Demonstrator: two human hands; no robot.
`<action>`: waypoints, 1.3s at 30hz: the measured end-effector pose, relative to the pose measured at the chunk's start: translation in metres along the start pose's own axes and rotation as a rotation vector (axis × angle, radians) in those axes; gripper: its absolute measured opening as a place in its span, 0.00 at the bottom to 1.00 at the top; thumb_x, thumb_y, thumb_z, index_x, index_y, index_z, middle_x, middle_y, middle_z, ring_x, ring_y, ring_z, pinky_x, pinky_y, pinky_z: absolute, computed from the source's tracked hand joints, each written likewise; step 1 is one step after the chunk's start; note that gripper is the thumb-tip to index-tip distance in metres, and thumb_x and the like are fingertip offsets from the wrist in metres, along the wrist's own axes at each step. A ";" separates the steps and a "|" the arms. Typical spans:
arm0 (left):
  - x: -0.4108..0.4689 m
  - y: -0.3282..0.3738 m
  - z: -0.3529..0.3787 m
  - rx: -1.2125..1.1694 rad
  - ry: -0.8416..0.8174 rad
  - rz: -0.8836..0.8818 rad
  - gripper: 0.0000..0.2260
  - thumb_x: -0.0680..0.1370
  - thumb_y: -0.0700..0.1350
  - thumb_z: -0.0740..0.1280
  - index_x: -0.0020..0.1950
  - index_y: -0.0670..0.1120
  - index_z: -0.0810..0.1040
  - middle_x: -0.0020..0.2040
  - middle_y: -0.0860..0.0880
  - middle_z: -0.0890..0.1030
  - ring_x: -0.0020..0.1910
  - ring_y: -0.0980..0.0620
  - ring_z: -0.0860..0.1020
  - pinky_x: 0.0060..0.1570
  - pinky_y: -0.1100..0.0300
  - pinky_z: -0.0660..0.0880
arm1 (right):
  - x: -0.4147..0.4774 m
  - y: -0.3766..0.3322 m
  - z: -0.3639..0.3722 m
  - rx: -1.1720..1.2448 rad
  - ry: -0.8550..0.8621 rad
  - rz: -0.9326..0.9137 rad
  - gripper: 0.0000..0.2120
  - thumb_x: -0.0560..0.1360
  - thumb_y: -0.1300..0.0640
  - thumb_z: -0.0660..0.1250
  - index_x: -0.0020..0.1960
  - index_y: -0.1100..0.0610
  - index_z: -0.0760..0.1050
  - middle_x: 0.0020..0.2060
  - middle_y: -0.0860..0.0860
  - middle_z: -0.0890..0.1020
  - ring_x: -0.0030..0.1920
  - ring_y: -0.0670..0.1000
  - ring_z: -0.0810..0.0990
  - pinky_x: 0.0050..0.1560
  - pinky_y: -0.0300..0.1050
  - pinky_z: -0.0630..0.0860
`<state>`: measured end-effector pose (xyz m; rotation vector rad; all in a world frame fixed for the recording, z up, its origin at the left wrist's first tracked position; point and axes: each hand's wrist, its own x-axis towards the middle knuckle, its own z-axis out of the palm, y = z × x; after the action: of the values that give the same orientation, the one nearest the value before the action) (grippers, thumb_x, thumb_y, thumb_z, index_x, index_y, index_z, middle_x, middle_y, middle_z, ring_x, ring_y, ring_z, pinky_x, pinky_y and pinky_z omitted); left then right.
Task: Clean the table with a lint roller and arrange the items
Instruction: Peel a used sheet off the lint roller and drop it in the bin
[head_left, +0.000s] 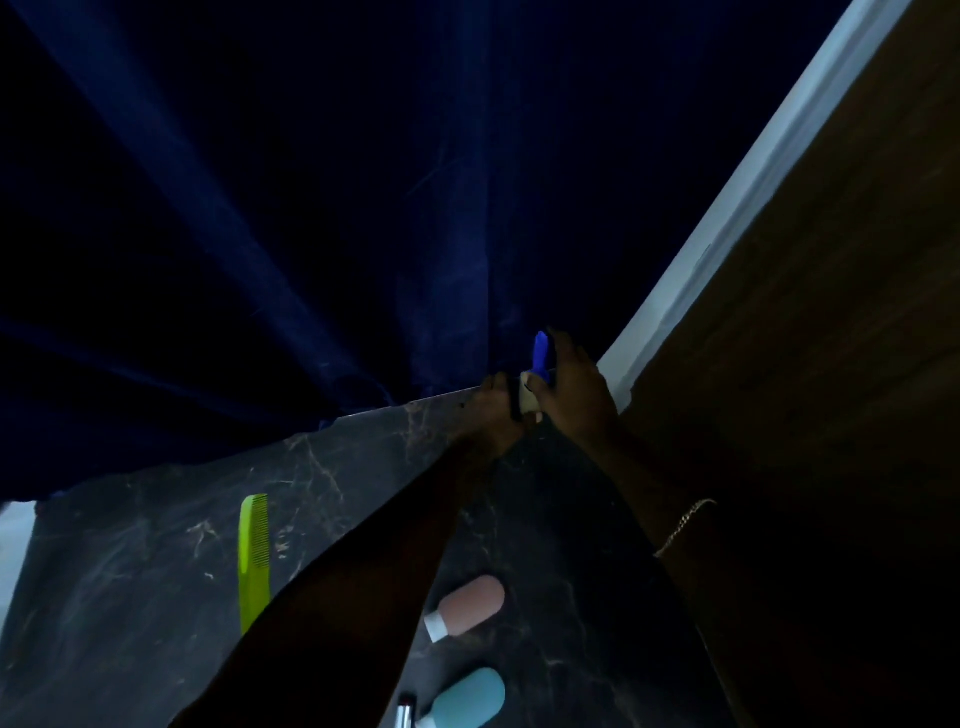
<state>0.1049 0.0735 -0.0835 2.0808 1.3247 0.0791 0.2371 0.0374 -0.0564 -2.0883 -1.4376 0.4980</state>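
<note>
Where the dark marble-patterned table fills the lower half of the frame, its far edge runs under a deep blue curtain that covers the upper left and centre. A white trim strip slants up the right, with brown wood-grain panelling beyond it. Both hands meet at the table's far edge, right of centre: the right hand has its fingers wrapped around the lint roller, whose blue handle points upward, while the left hand presses against the roller's pale head; how its fingers sit is too dim to tell. A green comb lies at lower left. A pink bottle and a blue bottle lie at lower centre, near each other.
</note>
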 end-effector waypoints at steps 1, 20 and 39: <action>0.007 0.002 0.002 -0.069 -0.008 -0.007 0.22 0.80 0.52 0.71 0.70 0.43 0.73 0.65 0.42 0.78 0.61 0.43 0.79 0.62 0.45 0.78 | 0.005 0.002 0.004 0.004 0.003 -0.004 0.32 0.75 0.49 0.70 0.75 0.48 0.59 0.67 0.53 0.75 0.64 0.54 0.78 0.56 0.44 0.76; -0.124 -0.002 -0.035 -0.382 0.257 0.145 0.16 0.72 0.39 0.77 0.58 0.46 0.79 0.53 0.49 0.84 0.51 0.50 0.81 0.51 0.55 0.76 | -0.117 -0.050 -0.077 0.460 -0.041 -0.018 0.12 0.72 0.62 0.74 0.54 0.56 0.79 0.47 0.54 0.84 0.48 0.55 0.84 0.56 0.57 0.80; -0.422 -0.096 -0.079 -0.098 0.514 0.071 0.26 0.69 0.43 0.79 0.66 0.53 0.80 0.61 0.53 0.77 0.59 0.46 0.76 0.61 0.54 0.74 | -0.341 -0.167 -0.073 0.554 -0.310 -0.155 0.05 0.73 0.57 0.74 0.48 0.50 0.84 0.41 0.50 0.87 0.42 0.48 0.88 0.46 0.45 0.84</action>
<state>-0.2050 -0.2103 0.0458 2.0996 1.4970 0.7374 0.0351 -0.2517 0.1025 -1.4940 -1.4066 1.0562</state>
